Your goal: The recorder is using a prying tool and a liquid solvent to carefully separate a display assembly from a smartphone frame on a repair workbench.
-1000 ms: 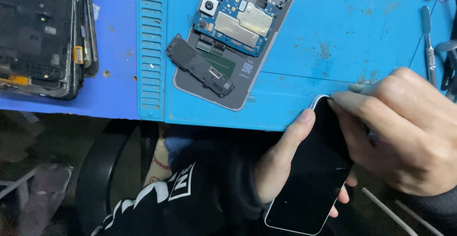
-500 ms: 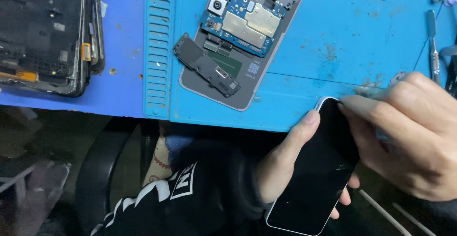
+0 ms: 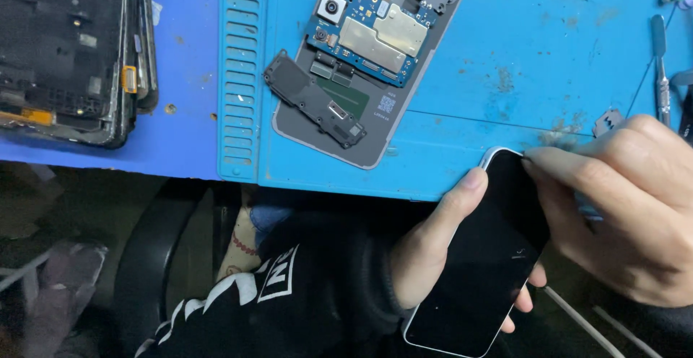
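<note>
Nearby, an opened phone (image 3: pixel 368 62) and stacked frames (image 3: pixel 72 55) lie on the blue mat (image 3: pixel 505 55).

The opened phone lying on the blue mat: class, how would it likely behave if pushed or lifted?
The opened phone looks flat and stiff, so it would probably slide rather than roll. Its bare circuit board seems fragile. The black part lying askew across it may be loose and could shift.

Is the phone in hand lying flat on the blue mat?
No, the left hand holds the phone off the mat's near edge.
</note>
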